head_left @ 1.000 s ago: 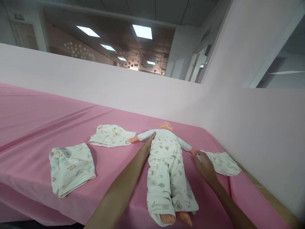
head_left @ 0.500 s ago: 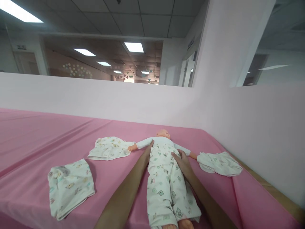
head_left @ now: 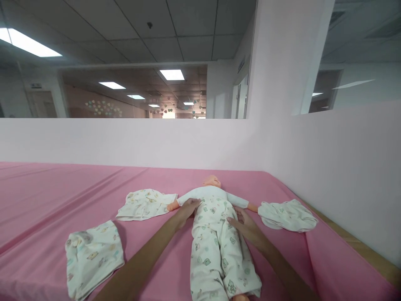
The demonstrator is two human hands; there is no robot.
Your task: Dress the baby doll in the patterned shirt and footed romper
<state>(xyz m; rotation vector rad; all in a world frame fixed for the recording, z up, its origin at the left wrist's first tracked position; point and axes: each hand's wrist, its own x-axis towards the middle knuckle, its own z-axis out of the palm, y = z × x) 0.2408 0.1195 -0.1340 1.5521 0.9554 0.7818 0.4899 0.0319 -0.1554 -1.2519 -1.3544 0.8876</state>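
A baby doll (head_left: 212, 180) lies on its back, head away from me and arms stretched out sideways. It wears a white long-sleeved top (head_left: 196, 193) and white printed baby pants (head_left: 213, 234), whose waist reaches up over the belly. My left hand (head_left: 189, 207) pinches the pants at the left side of the waist, fingers closed. On the opposite hip, my right hand (head_left: 247, 225) has its thumb on the front of the pants and its fingers at their side edge, gripping the cloth. The feet are mostly cut off at the bottom.
A pink sheet (head_left: 150, 259) covers the bed. Folded printed cloths lie around the doll: a near-left cloth (head_left: 94, 255), another cloth (head_left: 145, 204) by its left-side hand, and a third cloth (head_left: 288, 215) at the right. White walls (head_left: 125, 142) with windows stand behind and right.
My left hand has moved from along the doll's side to a pinch at the pants' waist edge. My right hand stays at the hip, shifted slightly. The camera has tilted up.
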